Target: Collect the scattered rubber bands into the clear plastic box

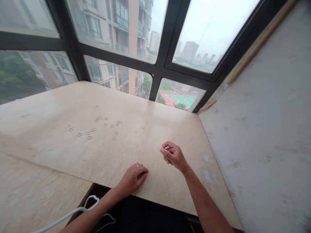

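Held ring: thin, partly hidden by my right hand, thumb and forefinger pinching it over the tabletop. My left hand: curled near the front edge, palm hidden, grip I cannot tell. Tabletop: pale, glossy, mottled; dark window frame beyond. Loose rings: thin, round, scattered leftward.
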Action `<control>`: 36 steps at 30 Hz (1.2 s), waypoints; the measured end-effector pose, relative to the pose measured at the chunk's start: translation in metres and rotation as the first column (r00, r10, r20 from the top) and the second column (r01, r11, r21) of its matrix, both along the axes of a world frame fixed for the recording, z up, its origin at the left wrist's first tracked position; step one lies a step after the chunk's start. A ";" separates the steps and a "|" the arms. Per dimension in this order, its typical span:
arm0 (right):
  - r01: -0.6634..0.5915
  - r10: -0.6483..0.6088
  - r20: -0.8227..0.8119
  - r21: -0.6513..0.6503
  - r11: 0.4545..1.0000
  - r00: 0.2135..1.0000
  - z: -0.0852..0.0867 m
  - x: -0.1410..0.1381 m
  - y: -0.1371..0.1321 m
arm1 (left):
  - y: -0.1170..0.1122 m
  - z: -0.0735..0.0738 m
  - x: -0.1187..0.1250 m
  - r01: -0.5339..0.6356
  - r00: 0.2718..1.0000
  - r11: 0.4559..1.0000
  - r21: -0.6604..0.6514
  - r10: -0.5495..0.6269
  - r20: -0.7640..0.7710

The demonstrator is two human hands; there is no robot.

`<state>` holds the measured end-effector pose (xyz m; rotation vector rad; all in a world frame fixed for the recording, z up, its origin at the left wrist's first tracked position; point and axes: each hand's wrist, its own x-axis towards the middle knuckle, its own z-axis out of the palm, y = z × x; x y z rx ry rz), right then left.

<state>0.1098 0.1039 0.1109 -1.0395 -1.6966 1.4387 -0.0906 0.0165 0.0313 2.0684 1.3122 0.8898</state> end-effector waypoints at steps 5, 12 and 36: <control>0.430 -0.436 0.083 0.087 0.899 0.896 -0.006 0.099 -0.030 | 0.003 -0.003 0.000 0.003 1.000 1.000 0.018 -0.003 -0.009; 0.519 -0.691 0.395 0.462 0.719 0.605 -0.020 0.190 -0.053 | 0.006 -0.003 0.003 -0.044 0.998 0.998 0.041 0.045 -0.042; 0.216 -0.502 0.370 0.595 0.774 0.782 -0.060 0.151 -0.081 | 0.004 0.009 0.015 -0.405 0.894 0.895 -0.187 0.430 0.123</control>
